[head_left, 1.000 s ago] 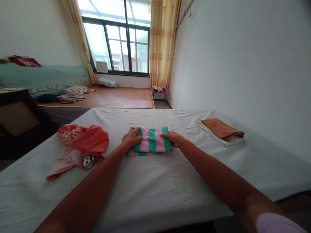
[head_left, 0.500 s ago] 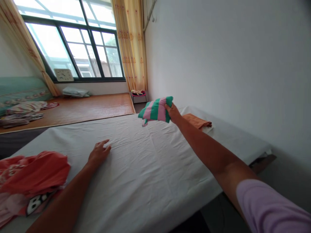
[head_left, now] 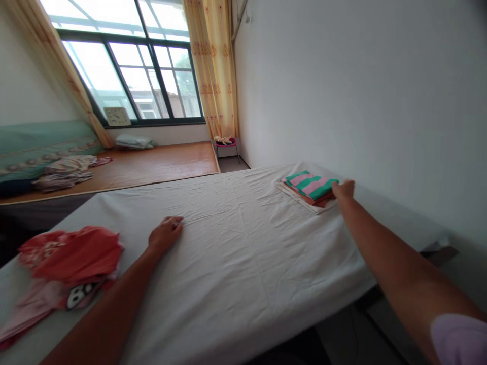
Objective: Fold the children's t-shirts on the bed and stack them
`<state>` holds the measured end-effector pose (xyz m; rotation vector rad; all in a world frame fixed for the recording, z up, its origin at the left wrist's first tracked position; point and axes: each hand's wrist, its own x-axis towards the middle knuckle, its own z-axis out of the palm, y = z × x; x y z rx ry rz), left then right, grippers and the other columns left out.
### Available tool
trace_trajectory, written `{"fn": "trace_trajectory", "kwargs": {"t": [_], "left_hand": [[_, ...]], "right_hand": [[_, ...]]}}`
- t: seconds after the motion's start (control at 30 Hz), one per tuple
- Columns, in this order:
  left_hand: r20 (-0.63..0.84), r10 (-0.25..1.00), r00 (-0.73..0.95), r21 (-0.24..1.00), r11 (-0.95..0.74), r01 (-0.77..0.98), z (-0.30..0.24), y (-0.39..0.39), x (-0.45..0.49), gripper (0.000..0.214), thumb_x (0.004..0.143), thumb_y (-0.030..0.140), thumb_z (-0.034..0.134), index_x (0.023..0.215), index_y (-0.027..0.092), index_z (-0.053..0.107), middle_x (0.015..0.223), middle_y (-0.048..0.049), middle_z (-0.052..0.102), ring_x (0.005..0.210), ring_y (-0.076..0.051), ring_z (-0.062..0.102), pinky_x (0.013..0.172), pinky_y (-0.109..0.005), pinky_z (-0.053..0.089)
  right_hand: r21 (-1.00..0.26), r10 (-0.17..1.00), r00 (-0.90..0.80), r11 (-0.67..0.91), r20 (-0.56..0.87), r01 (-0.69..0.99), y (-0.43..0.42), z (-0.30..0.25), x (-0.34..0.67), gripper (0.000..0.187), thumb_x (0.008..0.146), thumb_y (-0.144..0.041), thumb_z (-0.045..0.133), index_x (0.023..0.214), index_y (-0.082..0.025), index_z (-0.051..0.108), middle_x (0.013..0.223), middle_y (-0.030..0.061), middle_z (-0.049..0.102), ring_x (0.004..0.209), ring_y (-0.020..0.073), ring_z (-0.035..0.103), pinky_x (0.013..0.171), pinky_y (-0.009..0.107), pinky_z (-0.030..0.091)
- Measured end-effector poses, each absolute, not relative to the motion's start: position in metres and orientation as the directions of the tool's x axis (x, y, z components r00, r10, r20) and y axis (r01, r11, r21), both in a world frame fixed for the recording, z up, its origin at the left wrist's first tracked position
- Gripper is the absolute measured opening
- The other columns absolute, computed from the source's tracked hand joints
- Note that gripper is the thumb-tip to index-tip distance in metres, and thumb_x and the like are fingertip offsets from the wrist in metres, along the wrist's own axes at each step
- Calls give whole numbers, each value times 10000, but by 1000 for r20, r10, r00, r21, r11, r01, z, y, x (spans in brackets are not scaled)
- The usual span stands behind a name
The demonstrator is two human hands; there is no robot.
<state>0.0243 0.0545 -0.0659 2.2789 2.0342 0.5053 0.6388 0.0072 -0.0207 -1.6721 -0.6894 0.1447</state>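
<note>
Atop the orange cloth (head_left: 322, 202), the folded striped cloth (head_left: 312, 184) is lying lengthwise toward the touching right hand (head_left: 344, 190) — grip unclear; the left hand (head_left: 166, 234) is resting unladen, farther off.

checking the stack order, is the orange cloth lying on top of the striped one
No, the green-and-pink striped cloth lies on top, with the edge of the orange cloth showing beneath it.

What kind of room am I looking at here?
Probably a home bedroom: there's a mat-topped bed by the window, floral-patterned curtains and an analog clock.
</note>
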Motion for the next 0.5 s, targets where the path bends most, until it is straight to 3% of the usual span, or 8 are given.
{"fn": "trace_trajectory", "kwargs": {"t": [0.07, 0.13, 0.2, 0.3, 0.37, 0.5], "left_hand": [[229, 969, 95, 182, -139, 973, -64, 44, 34, 370, 884, 306, 383, 1155, 251, 629, 1275, -28, 566, 961, -199, 634, 794, -303, 489], [271, 952, 144, 106, -178, 978, -61, 33, 43, 368, 891, 259, 383, 1161, 251, 633, 1259, -41, 586, 1043, -206, 599, 858, -305, 473], [253, 938, 238, 51, -259, 965, -55, 21, 49, 362, 869, 214, 425, 1154, 254, 645, 1211, -56, 618, 1108, -210, 558, 935, -316, 442], [162, 903, 398, 48, -410, 911, -38, 1, 43, 359, 827, 228, 509, 1150, 282, 654, 1187, -38, 639, 1115, -200, 545, 950, -307, 442], [163, 893, 420, 36, -430, 902, -22, -16, 25, 361, 816, 208, 511, 1132, 286, 667, 1206, -35, 634, 1112, -200, 548, 947, -311, 446], [316, 924, 215, -76, -201, 977, 13, -55, -37, 381, 795, 134, 482, 1090, 257, 689, 1289, -63, 583, 1202, -249, 493, 1018, -388, 381]], "right_hand": [[-813, 428, 768, -119, 476, 570, 14, -18, 633, 583, 703, -84, 495, 1276, -39, 400, 1296, 267, 444, 1205, 343, 445, 1035, 515, 346], [-642, 479, 586, -59, 653, 764, 28, -20, 614, 573, 712, -94, 474, 1279, -38, 419, 1268, 251, 478, 1163, 322, 486, 1055, 490, 327], [-494, 594, 336, 122, 731, 861, 43, -25, 579, 528, 720, -131, 473, 1242, -57, 463, 1199, 223, 533, 1037, 293, 566, 996, 475, 401], [-431, 696, 39, 398, 717, 810, 52, -32, 510, 464, 725, -174, 478, 1184, -110, 512, 1167, 185, 559, 861, 245, 623, 841, 447, 511], [-431, 720, -125, 535, 683, 727, 48, -34, 466, 445, 732, -180, 481, 1174, -142, 526, 1221, 172, 539, 825, 221, 634, 752, 410, 547], [-491, 731, -314, 653, 606, 576, 35, -32, 406, 392, 762, -180, 487, 1147, -176, 560, 1306, 153, 494, 812, 193, 645, 633, 335, 566]]}}
